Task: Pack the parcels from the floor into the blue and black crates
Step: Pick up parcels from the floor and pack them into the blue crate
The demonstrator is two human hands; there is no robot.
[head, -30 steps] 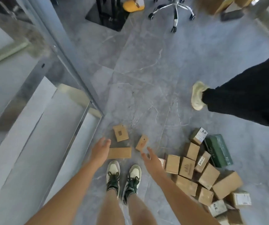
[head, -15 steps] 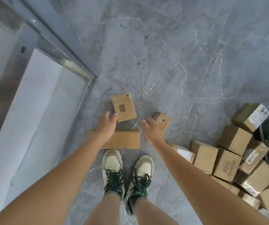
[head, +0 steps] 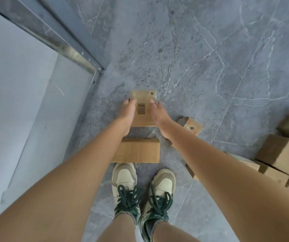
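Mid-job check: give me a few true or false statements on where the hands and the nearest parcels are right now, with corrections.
1. Both hands are at the barcoded parcel, the left hand on its left side, the right hand on its right. True.
2. That parcel is already in a blue crate. False: it is on the grey floor; no crate is in view.
3. A flat cardboard parcel lies between the shoes and the barcoded parcel. True.
4. The pile of boxes is to the person's left. False: it is at the right edge.
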